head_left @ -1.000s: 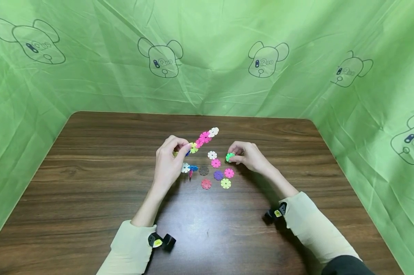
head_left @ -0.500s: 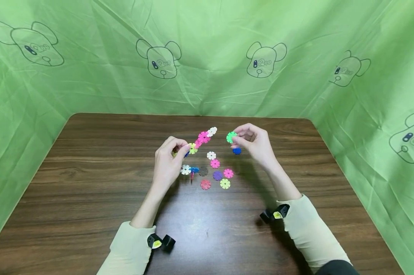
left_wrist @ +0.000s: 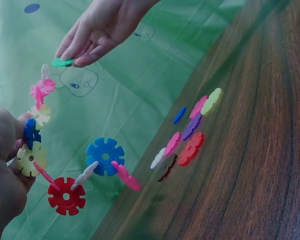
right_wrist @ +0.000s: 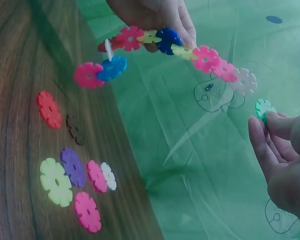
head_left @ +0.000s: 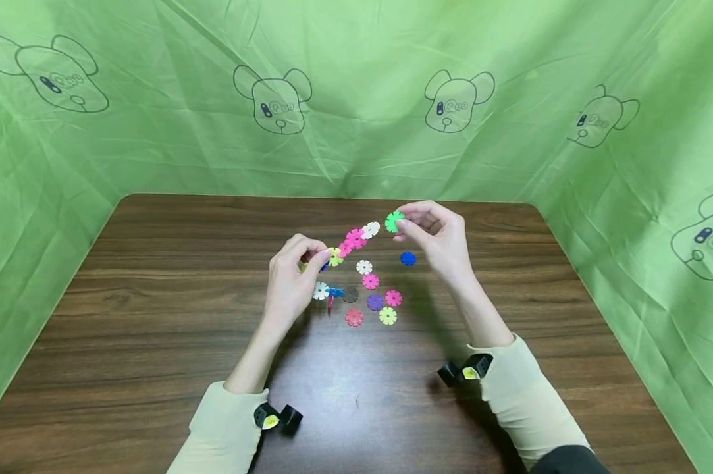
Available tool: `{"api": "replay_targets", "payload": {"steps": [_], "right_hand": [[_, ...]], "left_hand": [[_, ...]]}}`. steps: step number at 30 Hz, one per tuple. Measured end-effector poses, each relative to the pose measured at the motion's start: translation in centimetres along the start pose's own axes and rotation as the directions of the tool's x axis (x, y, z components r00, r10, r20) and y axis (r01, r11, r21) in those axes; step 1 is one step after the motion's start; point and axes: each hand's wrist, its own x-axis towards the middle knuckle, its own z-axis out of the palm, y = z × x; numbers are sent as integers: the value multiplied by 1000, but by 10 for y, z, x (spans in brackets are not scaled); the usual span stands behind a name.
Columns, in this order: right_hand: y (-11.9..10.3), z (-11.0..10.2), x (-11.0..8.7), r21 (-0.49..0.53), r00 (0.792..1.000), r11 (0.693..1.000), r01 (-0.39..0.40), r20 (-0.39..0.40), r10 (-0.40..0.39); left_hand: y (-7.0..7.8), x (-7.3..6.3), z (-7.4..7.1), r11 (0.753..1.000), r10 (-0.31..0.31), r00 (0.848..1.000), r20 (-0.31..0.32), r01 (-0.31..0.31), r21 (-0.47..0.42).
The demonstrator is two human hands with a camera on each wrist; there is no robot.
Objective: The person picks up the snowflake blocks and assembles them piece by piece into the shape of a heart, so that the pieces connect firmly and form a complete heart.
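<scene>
Just beyond the white end of the disc chain (head_left: 356,237) | green disc (head_left: 393,222), pinched by right hand (head_left: 448,247) | left hand (head_left: 291,273) pinches chain mid-length | probably light, stiff plastic; joints may slip; hold rims.

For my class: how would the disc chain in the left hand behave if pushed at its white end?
Probably fairly stiff: the chain reaches unsupported past the left hand to its white end disc. Likely light, since its discs look thin. A hard push might separate it, as its discs seem merely slotted together.
</scene>
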Motion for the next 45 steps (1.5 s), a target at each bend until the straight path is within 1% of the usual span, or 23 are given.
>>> {"api": "replay_targets", "payload": {"steps": [8,15,20,27,35,38,45], "right_hand": [[-4,6,-1,15,999,999,33,4,-33],[-4,7,-1,-15,999,999,37,16,-37],[-4,9,-2,-10,999,999,32,21,-31],[-3,13,-4,10,1000,1000,5,13,-5],[2,18,-5,40,1000,999,5,14,-6],[4,20,-5,47,1000,999,2,12,-2],[4,21,-5,13,1000,1000,2,1,-2]], "left_hand": [[-1,0,2,995,95,995,-16,-95,32],[-2,0,2,989,143,990,-17,-142,44],[-3,0,2,985,170,985,-20,-169,44],[-4,0,3,984,173,984,-41,-172,37],[-4,1,2,984,176,982,-65,-175,21],[-3,1,1,986,165,984,-69,-164,23],[-3,1,-2,991,132,990,-55,-131,25]]}}
